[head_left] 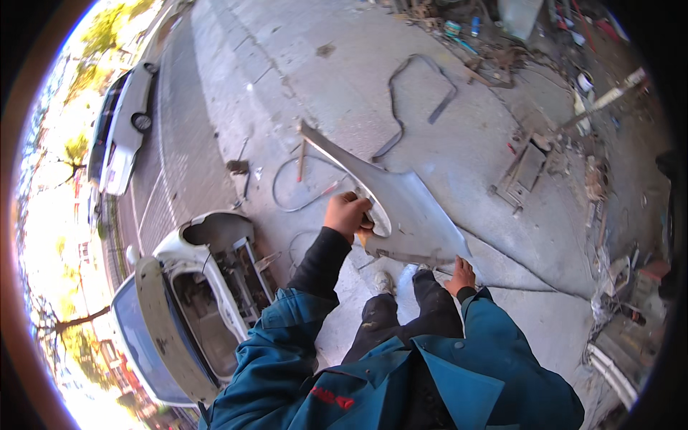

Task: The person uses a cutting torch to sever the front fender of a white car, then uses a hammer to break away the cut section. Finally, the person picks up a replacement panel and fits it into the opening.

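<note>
Head view: one curved grey panel (pixel 412 208), far side of your shoes (pixel 383 283); your left hand (pixel 347 213), fist closed on its left edge; your right hand (pixel 461 276), at its near-right corner, grip unclear.

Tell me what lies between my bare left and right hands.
In the head view, a curved silver-grey metal panel lies between your left hand and right hand.

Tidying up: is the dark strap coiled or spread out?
Spread out: the dark strap lies in one wide, open bend across the concrete.
</note>
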Available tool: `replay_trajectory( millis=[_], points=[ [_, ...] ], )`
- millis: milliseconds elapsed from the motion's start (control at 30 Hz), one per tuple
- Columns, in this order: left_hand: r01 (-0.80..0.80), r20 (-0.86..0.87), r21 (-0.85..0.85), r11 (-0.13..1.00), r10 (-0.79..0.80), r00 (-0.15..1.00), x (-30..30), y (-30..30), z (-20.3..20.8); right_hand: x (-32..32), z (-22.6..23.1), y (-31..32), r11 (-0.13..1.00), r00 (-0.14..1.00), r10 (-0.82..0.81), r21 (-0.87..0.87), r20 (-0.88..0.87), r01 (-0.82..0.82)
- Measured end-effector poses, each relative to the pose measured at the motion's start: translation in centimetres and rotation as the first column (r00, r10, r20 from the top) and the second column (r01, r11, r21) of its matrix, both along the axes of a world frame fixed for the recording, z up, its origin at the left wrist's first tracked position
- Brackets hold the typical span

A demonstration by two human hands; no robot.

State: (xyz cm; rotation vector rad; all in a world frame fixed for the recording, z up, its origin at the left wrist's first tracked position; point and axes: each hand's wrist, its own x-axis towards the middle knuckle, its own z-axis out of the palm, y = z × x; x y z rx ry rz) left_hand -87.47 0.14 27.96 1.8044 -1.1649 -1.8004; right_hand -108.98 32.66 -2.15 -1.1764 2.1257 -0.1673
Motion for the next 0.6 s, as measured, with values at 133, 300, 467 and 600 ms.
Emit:
replay_trajectory(
  millis=[133,300,467,600],
  points=[
    [0.041,0.067,0.027,0.999,-0.043,0.997,4.7,6.9,2.2,0.7,0.1,3.3,0.968,0.989,0.126,0.207,0.073,-0.139],
    [0.035,-0.001,0.055,0.998,-0.035,0.999,10.1,16.2,5.6,2.4,0.1,8.3,0.896,0.958,0.238,0.343,0.163,-0.281],
    [-0.056,-0.139,-0.018,0.998,0.053,0.989,16.3,25.3,9.7,4.3,-0.2,13.4,0.913,0.925,0.351,0.165,0.148,-0.373],
    [-0.132,-0.217,-0.035,0.991,0.121,0.969,22.2,34.0,13.9,4.8,1.4,18.7,0.855,0.870,0.481,0.161,0.107,-0.492]
  ],
)
